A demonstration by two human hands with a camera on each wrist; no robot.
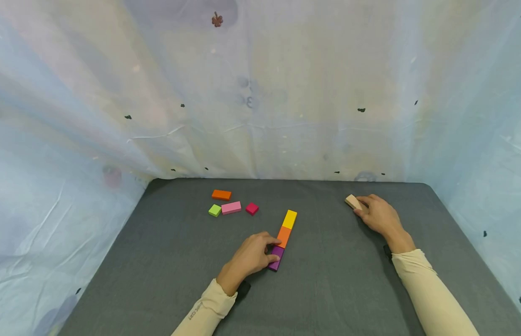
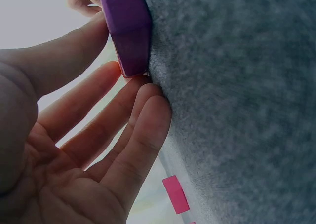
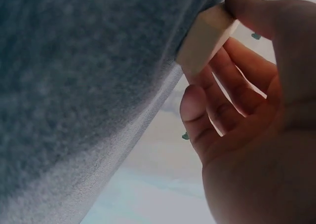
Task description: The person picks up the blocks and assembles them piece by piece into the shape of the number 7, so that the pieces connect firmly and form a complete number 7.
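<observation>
My left hand rests at a row of three flat blocks standing end to end. Its thumb lies over the purple block, and the index finger reaches onto the orange block beyond. A yellow block forms the row's far end. In the left wrist view, loosely extended fingers touch the purple block at its end and side. Farther right, my right hand pinches a plain wooden block between thumb and fingers. The right wrist view shows that wooden block close over the grey cloth.
Left of the row lie another orange block, a pink block, a small lime-green block and a small red block. A grey cloth covers the table. Patterned pale curtains hang behind and on both sides.
</observation>
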